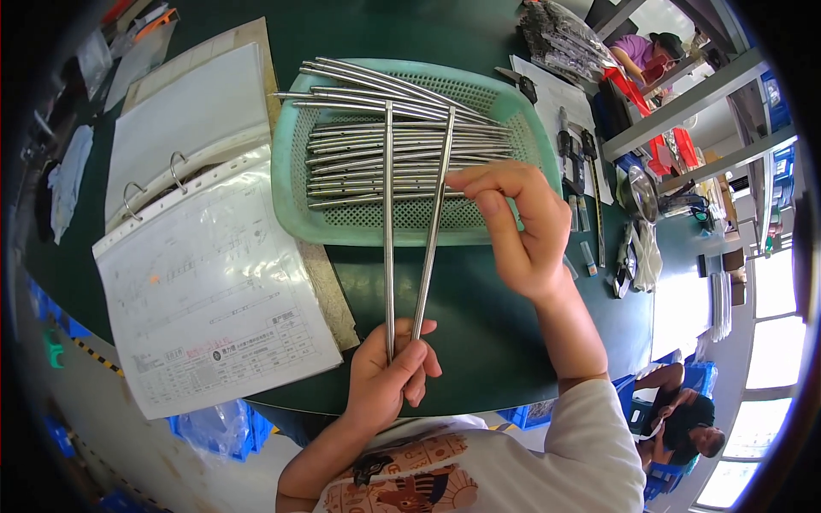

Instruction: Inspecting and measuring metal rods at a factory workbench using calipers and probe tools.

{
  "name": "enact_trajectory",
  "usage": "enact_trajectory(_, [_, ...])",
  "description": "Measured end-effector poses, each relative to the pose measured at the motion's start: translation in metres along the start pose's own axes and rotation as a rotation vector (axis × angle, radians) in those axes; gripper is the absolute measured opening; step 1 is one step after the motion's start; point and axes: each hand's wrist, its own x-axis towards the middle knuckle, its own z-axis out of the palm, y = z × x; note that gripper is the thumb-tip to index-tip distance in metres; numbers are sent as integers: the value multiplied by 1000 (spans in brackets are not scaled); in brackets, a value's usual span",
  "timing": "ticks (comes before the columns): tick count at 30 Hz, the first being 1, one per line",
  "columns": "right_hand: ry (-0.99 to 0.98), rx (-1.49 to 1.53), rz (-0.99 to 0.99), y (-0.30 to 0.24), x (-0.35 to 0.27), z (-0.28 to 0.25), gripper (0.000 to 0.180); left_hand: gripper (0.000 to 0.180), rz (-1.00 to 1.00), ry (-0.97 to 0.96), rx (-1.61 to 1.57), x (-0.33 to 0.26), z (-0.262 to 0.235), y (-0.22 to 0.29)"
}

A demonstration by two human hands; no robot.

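My left hand [389, 376] is closed round the lower ends of two slim metal tubes. One tube [389, 231] stands nearly straight up in view; the other tube [433, 218] leans right, so they spread apart toward the top. Beside the leaning tube is my right hand [522, 222], fingers curled in and the index fingertip at or against that tube. Whether anything is between its thumb and fingers cannot be made out. Behind the tubes, a pale green perforated basket [295, 218] holds several similar metal tubes [359, 158], some resting across its left rim.
An open ring binder [205, 299] with a drawing sheet lies left of the basket. Calipers [575, 158] and other measuring tools lie on paper at right. Plastic-wrapped parts [560, 38] sit at the back right. Two other people are at right, beyond the green table [479, 333].
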Motion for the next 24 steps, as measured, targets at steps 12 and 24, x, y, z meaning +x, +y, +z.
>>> enact_trajectory(12, [-100, -144, -79, 4, 2, 0, 6, 27, 70, -49, -90, 1, -10, -4])
enact_trajectory(24, [-89, -333, -216, -10, 6, -6, 11, 25, 83, -1, -61, 0, -5, -5])
